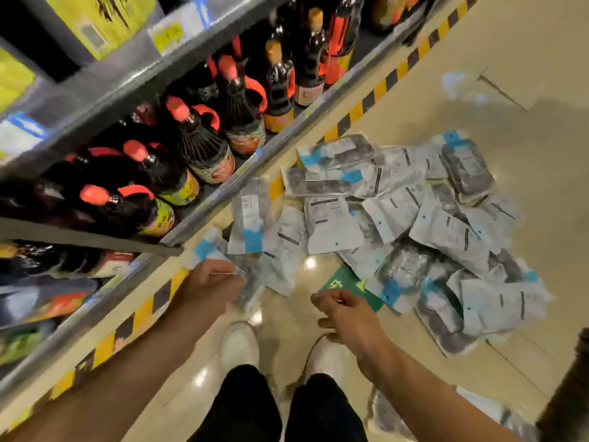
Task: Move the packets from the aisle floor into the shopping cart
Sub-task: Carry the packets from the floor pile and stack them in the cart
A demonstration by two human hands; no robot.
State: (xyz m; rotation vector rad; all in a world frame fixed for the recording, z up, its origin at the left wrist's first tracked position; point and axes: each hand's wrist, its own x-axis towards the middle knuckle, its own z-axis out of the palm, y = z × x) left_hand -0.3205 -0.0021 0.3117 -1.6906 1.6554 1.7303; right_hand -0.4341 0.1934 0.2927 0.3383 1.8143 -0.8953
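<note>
Many clear packets (398, 218) with white labels, blue corners and dark contents lie in a heap on the glossy aisle floor, ahead and to the right of my white shoes. My left hand (212, 287) grips one packet (251, 290) near the foot of the shelf; its blue corner sticks out above my knuckles. My right hand (345, 312) hovers above the floor just left of the heap, fingers loosely curled, holding nothing. Another packet (385, 416) shows below my right forearm. The shopping cart is out of view.
A metal shelf (223, 193) of dark bottles with red caps (204, 148) runs along the left, its base edged in yellow-black tape (376, 94). A green floor sticker (342, 283) lies by the heap. A dark object (570, 387) stands at the right edge.
</note>
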